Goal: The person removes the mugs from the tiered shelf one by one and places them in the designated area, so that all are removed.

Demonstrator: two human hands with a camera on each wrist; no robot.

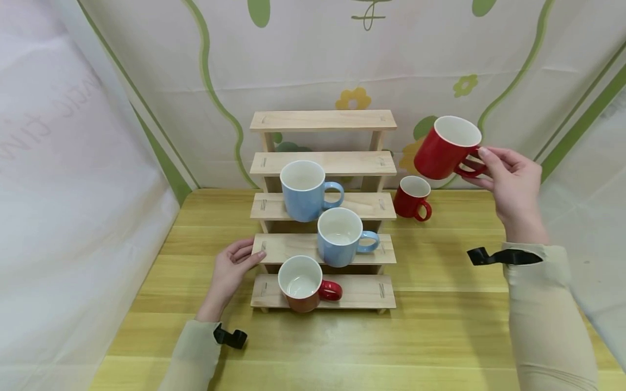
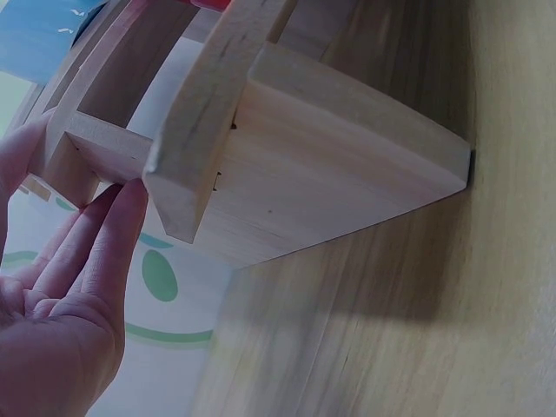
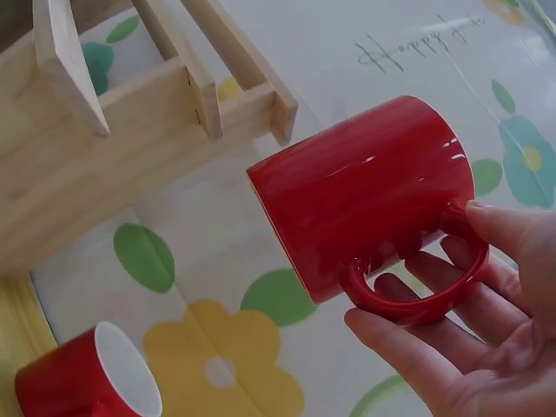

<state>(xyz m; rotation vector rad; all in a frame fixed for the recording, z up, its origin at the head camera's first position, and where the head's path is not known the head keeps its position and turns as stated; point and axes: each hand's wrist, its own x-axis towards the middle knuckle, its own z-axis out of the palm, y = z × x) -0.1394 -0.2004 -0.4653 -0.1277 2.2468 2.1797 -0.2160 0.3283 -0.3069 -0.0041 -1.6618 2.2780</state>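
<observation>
My right hand [image 1: 518,179] holds a red mug [image 1: 442,149] by its handle, raised to the right of a stepped wooden rack [image 1: 323,120]. In the right wrist view the thumb and fingers pinch that handle [image 3: 417,308]. My left hand [image 1: 232,269] grips the left end of the rack's second step from the bottom, thumb on top and fingers underneath. A blue mug [image 1: 303,198] stands on the middle step, another blue mug [image 1: 337,239] on the step below. On the lowest step sits a mug with a red handle [image 1: 300,285].
A second red mug [image 1: 411,198] stands on the wooden table [image 1: 440,326], just right of the rack and below the held mug. Behind the rack hangs a white cloth [image 1: 313,60] with flowers and leaves. White sheets [image 1: 63,206] close off both sides.
</observation>
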